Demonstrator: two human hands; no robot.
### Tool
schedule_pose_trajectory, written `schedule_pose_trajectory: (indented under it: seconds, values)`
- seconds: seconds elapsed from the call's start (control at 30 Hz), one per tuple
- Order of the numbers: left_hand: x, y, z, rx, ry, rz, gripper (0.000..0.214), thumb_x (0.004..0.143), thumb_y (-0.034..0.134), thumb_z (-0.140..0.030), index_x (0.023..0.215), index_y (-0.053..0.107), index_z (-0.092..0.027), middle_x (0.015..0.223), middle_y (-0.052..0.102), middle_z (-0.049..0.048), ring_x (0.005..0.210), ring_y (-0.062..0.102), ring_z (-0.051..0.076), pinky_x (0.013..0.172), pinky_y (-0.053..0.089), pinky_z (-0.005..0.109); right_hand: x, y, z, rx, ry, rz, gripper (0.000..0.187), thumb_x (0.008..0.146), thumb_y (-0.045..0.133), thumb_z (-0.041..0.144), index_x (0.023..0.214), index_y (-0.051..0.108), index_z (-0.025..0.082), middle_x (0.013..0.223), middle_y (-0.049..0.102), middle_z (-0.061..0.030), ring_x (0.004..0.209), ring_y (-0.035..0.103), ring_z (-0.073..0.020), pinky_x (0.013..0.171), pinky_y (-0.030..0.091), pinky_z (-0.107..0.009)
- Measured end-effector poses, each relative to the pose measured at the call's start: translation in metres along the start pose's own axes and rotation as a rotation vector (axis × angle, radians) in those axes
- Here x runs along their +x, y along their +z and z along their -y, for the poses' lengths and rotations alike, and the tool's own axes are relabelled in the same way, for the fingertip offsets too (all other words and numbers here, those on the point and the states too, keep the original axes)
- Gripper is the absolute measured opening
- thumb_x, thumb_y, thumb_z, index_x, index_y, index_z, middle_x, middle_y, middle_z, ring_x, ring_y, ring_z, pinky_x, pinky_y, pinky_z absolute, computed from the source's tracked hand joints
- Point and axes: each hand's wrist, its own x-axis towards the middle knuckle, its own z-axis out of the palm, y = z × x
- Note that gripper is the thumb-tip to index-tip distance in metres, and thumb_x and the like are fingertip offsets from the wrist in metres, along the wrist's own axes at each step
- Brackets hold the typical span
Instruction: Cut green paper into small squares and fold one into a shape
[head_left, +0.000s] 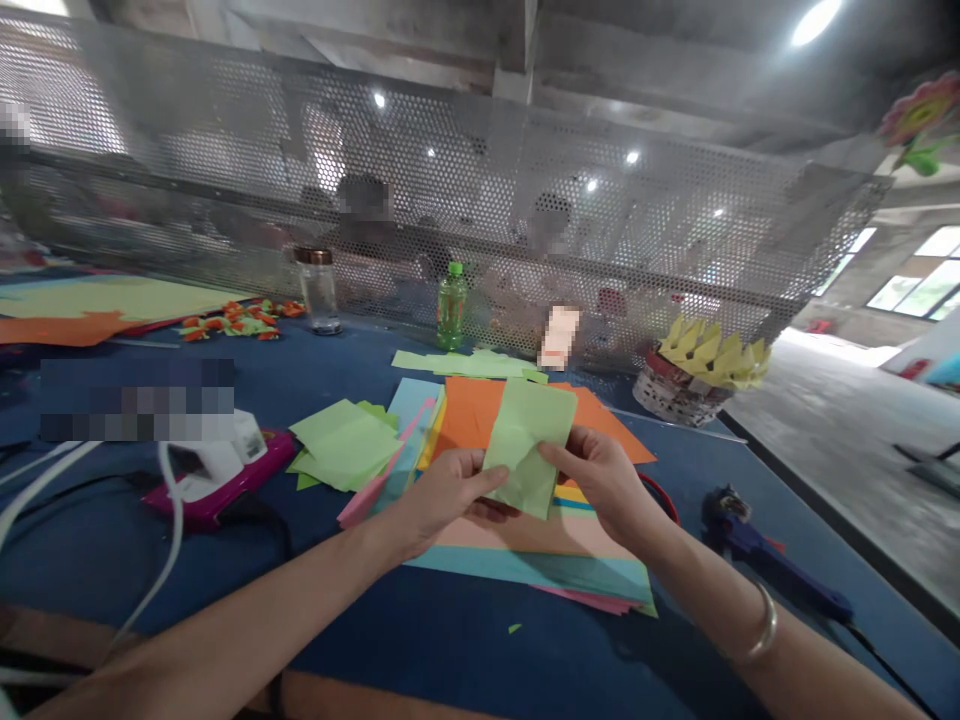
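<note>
Item one, held: a green paper sheet (529, 440), which you are keeping tilted above the stack of coloured paper (495, 560); whether it is carrying more than one layer, you cannot tell from here.

Item two: your left hand (454, 490), partly closed, is pinching the sheet's lower-left edge, thumb lying in front, fingers curling behind.

Item three: your right hand (600, 470), likewise partly closed, is gripping the sheet's right side with the thumb pressing on its face. A bracelet (766, 620) is circling that wrist.

Surroundings, reading the clock from the held sheet:
- Twelve — a perforated screen (420, 220) is standing along the back of the blue table (420, 660).
- Eleven — pale green strips (465, 364) are lying flat, and a green bottle (451, 310) is standing just behind them.
- Ten: a clear jar (322, 295) is standing upright; small orange-and-green pieces (247, 318) are lying beside it.
- Nine: loose green squares (345, 445) are overlapping in a pile; farther out, a pink power strip (225, 480) is holding white plugs.
- Between two and three: a round container (679, 390) is bearing pointed yellow paper.
- Four: a dark blue corded tool (787, 570) is resting.
- Six: a tiny green scrap (514, 629) is lying alone.
</note>
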Motion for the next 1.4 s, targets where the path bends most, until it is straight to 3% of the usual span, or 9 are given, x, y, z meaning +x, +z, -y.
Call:
schedule_pose_trajectory:
  seconds: [0.2,0.4,0.53,0.7,1.07,1.4]
  values:
    - [-0.001,-0.001,-0.001,0.029,-0.056,-0.008,0.040,0.079,0.071,-0.050,0.090,0.069,-0.011,0.079,0.075,0.0121,0.067,0.071,0.019,0.059,0.054,0.025,0.004,-0.003,-0.007,0.009,0.023,-0.005,0.028,0.070,0.073,0.040,0.078,0.068,0.013,0.071,0.066,-0.0041,0.057,0.052,-0.0131,0.054,0.041,-0.027]
    - [-0.001,0.000,-0.005,-0.116,-0.095,-0.005,0.032,0.081,0.072,-0.037,0.104,0.070,-0.014,0.100,0.074,0.0113,0.078,0.070,0.018,0.051,0.053,0.020,0.002,0.001,-0.006,0.042,0.003,-0.010,0.028,0.070,0.073,0.040,0.080,0.068,0.013,0.073,0.068,-0.0049,0.060,0.055,-0.0148,0.057,0.044,-0.028]
    - [0.001,-0.005,-0.006,-0.311,-0.151,-0.032,0.018,0.082,0.070,-0.019,0.098,0.072,-0.012,0.096,0.074,0.0099,0.076,0.068,0.013,0.062,0.056,0.018,-0.002,0.007,-0.006,0.074,-0.057,-0.042,0.028,0.071,0.074,0.041,0.082,0.068,0.016,0.074,0.068,-0.0028,0.066,0.058,-0.0162,0.062,0.046,-0.029]
    - [0.004,-0.006,-0.006,-0.452,-0.095,-0.002,0.011,0.083,0.066,-0.011,0.092,0.072,-0.009,0.097,0.074,0.0102,0.078,0.069,0.014,0.073,0.060,0.024,-0.008,0.014,-0.010,0.110,-0.132,-0.048,0.024,0.075,0.073,0.039,0.085,0.069,0.018,0.079,0.070,-0.0036,0.071,0.062,-0.0193,0.066,0.049,-0.030]
    - [0.001,-0.005,-0.006,-0.554,-0.017,0.061,0.021,0.086,0.062,-0.007,0.106,0.067,-0.008,0.107,0.071,0.0126,0.086,0.071,0.018,0.082,0.059,0.028,-0.009,0.017,-0.012,0.252,-0.166,-0.051,0.025,0.077,0.075,0.036,0.094,0.072,0.018,0.089,0.075,-0.0052,0.079,0.067,-0.0192,0.075,0.052,-0.030]
    - [0.001,-0.002,-0.008,-0.600,0.018,0.061,0.022,0.094,0.054,-0.018,0.107,0.071,-0.008,0.115,0.070,0.0132,0.105,0.066,0.022,0.093,0.055,0.034,-0.007,0.019,-0.008,0.232,-0.110,-0.090,0.024,0.070,0.078,0.036,0.083,0.072,0.017,0.072,0.070,-0.0005,0.061,0.054,-0.0120,0.060,0.045,-0.024]
